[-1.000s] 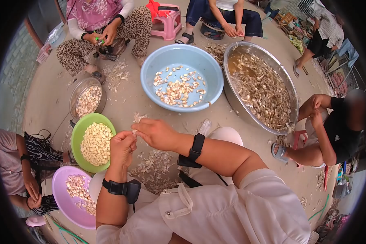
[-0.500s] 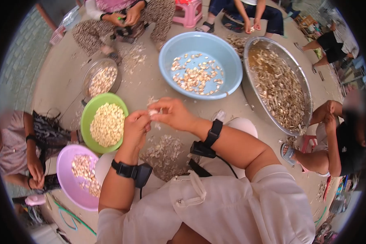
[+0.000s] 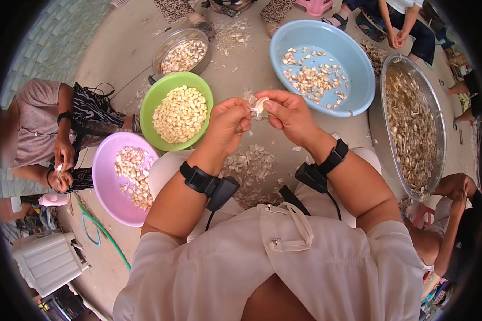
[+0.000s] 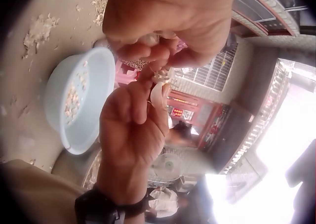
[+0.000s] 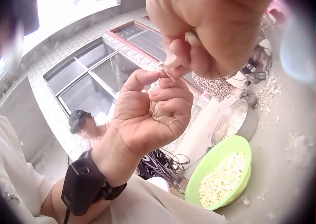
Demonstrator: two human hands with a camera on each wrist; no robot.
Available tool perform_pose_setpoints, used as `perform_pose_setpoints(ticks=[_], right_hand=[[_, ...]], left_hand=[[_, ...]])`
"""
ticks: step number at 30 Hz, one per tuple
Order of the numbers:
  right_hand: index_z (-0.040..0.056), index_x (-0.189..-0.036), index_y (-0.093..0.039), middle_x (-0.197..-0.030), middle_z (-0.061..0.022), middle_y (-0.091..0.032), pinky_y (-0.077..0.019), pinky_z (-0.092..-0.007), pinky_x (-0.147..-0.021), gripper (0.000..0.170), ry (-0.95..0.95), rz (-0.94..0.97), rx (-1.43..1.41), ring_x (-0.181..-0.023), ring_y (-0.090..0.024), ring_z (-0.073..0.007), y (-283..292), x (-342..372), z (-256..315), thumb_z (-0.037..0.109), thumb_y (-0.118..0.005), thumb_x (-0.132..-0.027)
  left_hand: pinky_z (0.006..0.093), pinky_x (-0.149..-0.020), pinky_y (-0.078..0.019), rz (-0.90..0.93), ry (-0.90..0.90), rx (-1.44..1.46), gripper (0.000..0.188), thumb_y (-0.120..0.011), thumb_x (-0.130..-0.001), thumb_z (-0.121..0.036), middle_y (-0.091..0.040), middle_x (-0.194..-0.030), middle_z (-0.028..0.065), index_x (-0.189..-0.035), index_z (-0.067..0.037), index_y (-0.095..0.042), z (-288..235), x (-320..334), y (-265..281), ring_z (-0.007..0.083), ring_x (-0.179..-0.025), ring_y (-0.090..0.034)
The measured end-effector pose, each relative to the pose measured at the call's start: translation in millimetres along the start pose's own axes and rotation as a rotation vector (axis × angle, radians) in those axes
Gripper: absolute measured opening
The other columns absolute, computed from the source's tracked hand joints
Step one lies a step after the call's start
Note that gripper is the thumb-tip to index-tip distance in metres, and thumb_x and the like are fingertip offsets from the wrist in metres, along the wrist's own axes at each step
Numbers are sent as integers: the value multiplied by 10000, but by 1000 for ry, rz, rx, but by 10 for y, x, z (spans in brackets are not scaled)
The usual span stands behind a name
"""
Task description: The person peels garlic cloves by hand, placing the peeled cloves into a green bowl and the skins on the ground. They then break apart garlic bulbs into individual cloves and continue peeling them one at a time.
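In the head view a pale garlic clove (image 3: 261,105) is pinched between the thumb and fingers of my right hand (image 3: 292,116). My left hand (image 3: 227,123) touches it from the other side, thumb and forefinger pinching a bit of skin at its end. The left wrist view shows the clove (image 4: 157,95) against the right thumb. In the right wrist view, more garlic (image 5: 160,111) lies under the curled fingers of my left hand (image 5: 150,110). Below the hands, loose skins (image 3: 251,168) lie on the ground.
Peeled cloves fill a green bowl (image 3: 144,109); a purple basin (image 3: 103,184) holds unpeeled ones. Beyond are a metal bowl (image 3: 204,65), a blue basin (image 3: 361,80) with cloves and a large metal tub (image 3: 381,134) of skins in water. Several people sit around.
The head view has turned left, so basins and hands appear farther right. Both hands stay together, and the clove between them now shows more clearly.
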State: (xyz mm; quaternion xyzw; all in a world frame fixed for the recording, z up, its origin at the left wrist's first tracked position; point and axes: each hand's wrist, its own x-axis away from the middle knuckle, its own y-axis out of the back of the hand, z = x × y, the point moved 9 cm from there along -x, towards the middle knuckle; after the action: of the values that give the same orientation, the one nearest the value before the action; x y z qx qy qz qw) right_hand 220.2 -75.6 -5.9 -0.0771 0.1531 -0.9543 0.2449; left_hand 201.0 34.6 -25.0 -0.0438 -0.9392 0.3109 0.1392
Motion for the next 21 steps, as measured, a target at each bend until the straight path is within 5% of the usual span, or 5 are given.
perform_pose_setpoints(ticks=[4,13,19,21], right_hand=[[5,-1045,-594,-817,-9,-595,-387,-193,-504,227,279,-46,271,-573,-457,-42,4,1,179,101,-568,-841],[40,-989,-614,-762,-90,-621,-418,-227,-527,216,377,-58,762,-537,-491,-84,-117,107,383,76,-616,-776],[34,-968,-614,-801,-110,-626,-450,-252,-582,182,539,-74,801,-616,-562,-139,-164,143,412,71,-594,-791],[29,-976,-615,-810,-101,-632,-452,-251,-615,179,433,-82,672,-666,-564,-126,-95,96,307,81,-582,-808]], left_hand=[[195,-466,-321,-95,-9,-188,129,-640,-765,-101,-535,-670,21,-820,4,-589,-31,68,-3,69,-526,-431],[186,-453,-304,-123,-68,-432,99,-611,-728,-19,-550,-647,14,-815,30,-614,-26,71,48,51,-510,-413],[189,-463,-330,-95,-61,-463,59,-595,-707,-56,-530,-609,-22,-713,2,-603,34,33,67,33,-524,-427],[187,-462,-322,-97,-54,-464,49,-585,-706,-49,-525,-602,-24,-703,-2,-598,33,36,45,31,-522,-421]])
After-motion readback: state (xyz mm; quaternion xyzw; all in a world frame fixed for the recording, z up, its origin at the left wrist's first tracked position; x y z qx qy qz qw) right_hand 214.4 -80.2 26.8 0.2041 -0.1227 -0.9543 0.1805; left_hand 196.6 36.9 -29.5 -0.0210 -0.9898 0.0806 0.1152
